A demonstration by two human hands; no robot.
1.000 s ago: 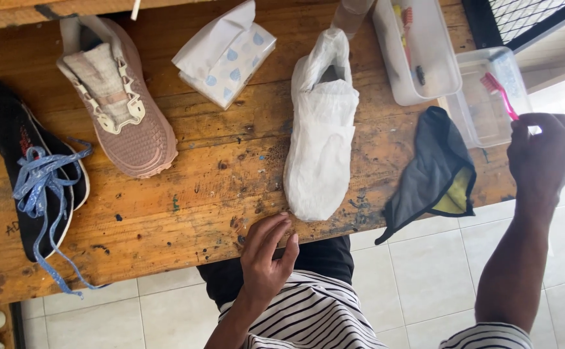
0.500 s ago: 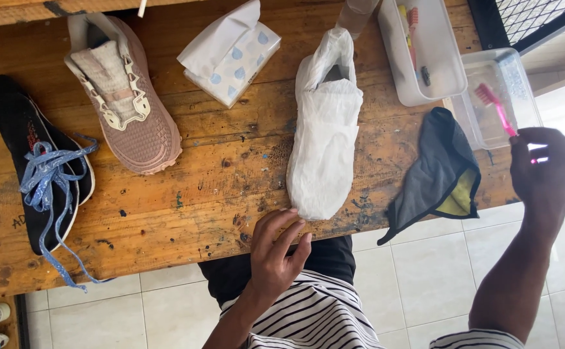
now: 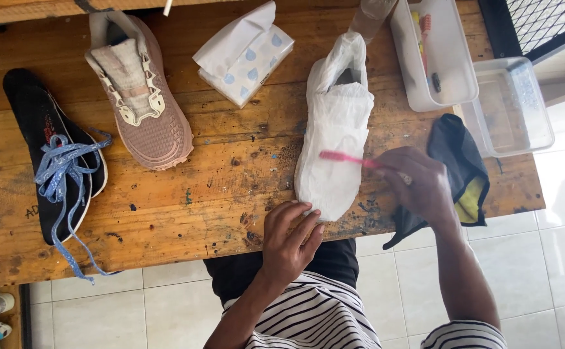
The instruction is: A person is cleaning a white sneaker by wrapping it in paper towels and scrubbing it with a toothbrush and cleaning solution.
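A shoe wrapped in white tissue (image 3: 334,129) lies on the wooden bench (image 3: 218,187), toe toward me. My right hand (image 3: 419,184) grips a pink toothbrush (image 3: 347,158) whose head lies across the wrapped shoe's toe part. My left hand (image 3: 290,242) rests at the bench's near edge, fingers touching the toe tip of the wrapped shoe and holding nothing.
A pink sneaker (image 3: 141,97) without laces stands at the back left. Black insoles (image 3: 43,136) with blue laces (image 3: 66,174) lie at the far left. A tissue pack (image 3: 243,55), two clear plastic tubs (image 3: 512,106) and a grey-yellow cloth (image 3: 460,171) are nearby.
My right hand has carried the pink toothbrush from over the right tub leftward onto the wrapped shoe. My left hand has slid up to the shoe's toe.
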